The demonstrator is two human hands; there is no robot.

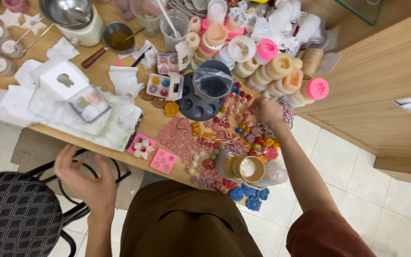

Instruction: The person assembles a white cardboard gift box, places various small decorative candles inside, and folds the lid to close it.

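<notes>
**Wax bits all over the counter**

Brown lap of mine (186, 223) fills the bottom of the view, with the counter (155, 121) edge right above it. Left hand (87, 183) hangs below the counter edge, over the black chair frame (79, 212), fingers spread and loose, holding nothing. The checked seat (15, 214) sits just left of it.

Right hand (266, 110) is out across the counter, fingers curled down onto a silvery chain (286, 112). Honestly can't tell whether the grip has closed on it or is just resting on top. The chain lies at the right edge of the counter, just below the stack of round moulds (274, 71) and beside the pink-lidded one (317, 88).

Around that hand is a scatter of small beads (236, 102) in red, pink and blue, and a dark tray (197, 105) with round cups sits to their left, with a clear bag-lined cup (212, 83) on it. Closer to me there's a gold-rimmed jar (248, 169) on its side, blue flower shapes (250, 194) at the counter edge, and two pink square moulds (153, 153). Further left, a white box (60, 78) with a cut-out window sits on crumpled paper (86, 119). A small pan (117, 38) of amber liquid and a metal bowl (67, 12) stand at the far side.
</notes>
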